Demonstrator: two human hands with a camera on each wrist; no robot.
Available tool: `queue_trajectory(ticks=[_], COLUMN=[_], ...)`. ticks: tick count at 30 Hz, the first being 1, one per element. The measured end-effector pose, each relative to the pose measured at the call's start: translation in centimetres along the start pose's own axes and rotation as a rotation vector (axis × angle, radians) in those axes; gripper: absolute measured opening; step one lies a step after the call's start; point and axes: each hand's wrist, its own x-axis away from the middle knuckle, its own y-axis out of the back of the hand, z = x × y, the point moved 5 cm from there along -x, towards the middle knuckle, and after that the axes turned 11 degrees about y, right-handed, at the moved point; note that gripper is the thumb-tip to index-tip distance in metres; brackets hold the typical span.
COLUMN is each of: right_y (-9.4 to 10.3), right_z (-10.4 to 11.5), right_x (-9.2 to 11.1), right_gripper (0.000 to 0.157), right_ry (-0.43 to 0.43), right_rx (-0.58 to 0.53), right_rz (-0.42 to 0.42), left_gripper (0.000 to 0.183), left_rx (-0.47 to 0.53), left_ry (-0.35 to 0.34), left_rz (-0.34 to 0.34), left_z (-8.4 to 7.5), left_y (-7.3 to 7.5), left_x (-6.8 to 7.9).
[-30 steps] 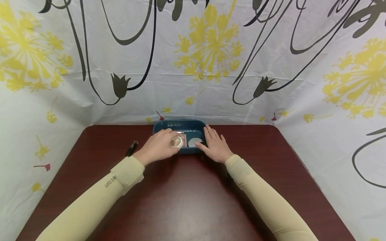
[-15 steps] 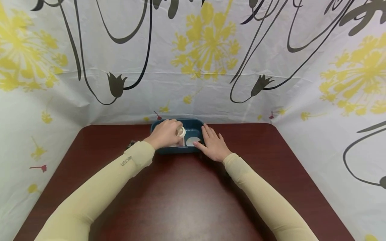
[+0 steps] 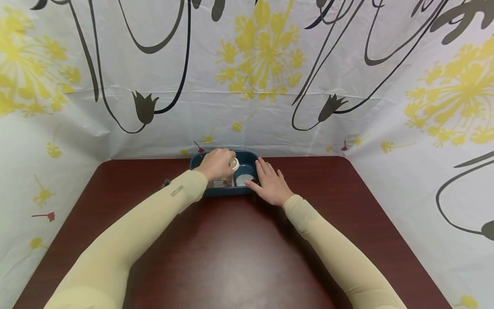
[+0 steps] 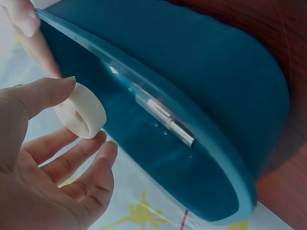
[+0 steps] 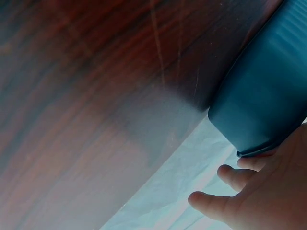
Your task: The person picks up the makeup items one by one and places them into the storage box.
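Observation:
My left hand (image 3: 218, 164) pinches a white roll of tape (image 4: 82, 111) between thumb and fingers, over the inside of the blue bin (image 3: 216, 192). In the left wrist view the roll shows as a thick ring tilted on edge near the rim. My right hand (image 3: 271, 185) rests on the bin's right end, its fingers straight along the rim and its thumb reaching over the inside. Within the bin lie a round white disc (image 3: 243, 179) and a clear flat pack (image 3: 222, 183) with pinkish contents. The left hand hides part of the bin's left side.
The bin stands at the back of a dark red wooden table (image 3: 231, 244), close to a patterned cloth wall (image 3: 247, 124). A small black object (image 3: 165, 183) lies left of the bin, partly covered by the left sleeve (image 3: 154, 210).
My left hand has moved forward and slightly left with the roll, deeper over the bin. More of the pack shows, and the sleeve now covers most of the black object. The right hand stays.

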Motion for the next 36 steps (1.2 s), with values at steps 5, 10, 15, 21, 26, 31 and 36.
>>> queue_trajectory(ticks=[5, 10, 15, 21, 26, 31, 36], right_y=[-0.1, -0.2, -0.2, -0.2, -0.3, -0.3, -0.2], right_z=[-0.1, 0.0, 0.0, -0.2, -0.2, -0.1, -0.2], right_x=[0.0, 0.0, 0.0, 0.2, 0.2, 0.1, 0.1], right_gripper=[0.098, 0.097, 0.096, 0.099, 0.098, 0.096, 0.095], right_ry=[-0.001, -0.002, -0.004, -0.007, -0.005, 0.001, -0.001], right_rx=[0.005, -0.009, -0.006, -0.009, -0.015, -0.008, -0.003], right_rz=[0.001, -0.004, -0.002, -0.014, -0.006, 0.002, -0.002], left_gripper=[0.025, 0.029, 0.032, 0.027, 0.023, 0.025, 0.03], left_rx=[-0.012, -0.04, -0.051, -0.047, -0.063, -0.064, -0.066], left_ry=[-0.006, -0.007, 0.018, 0.067, 0.088, 0.085, 0.057], left_rz=[0.016, 0.031, 0.025, 0.029, 0.011, 0.019, 0.051], left_z=[-0.3, -0.6, -0.9, -1.1, -0.6, -0.1, -0.2], left_y=[-0.5, -1.1, -2.0, -3.0, -3.5, -3.9, -4.1], left_x=[-1.5, -2.6, -3.5, -4.0, -4.3, -4.7, -4.9])
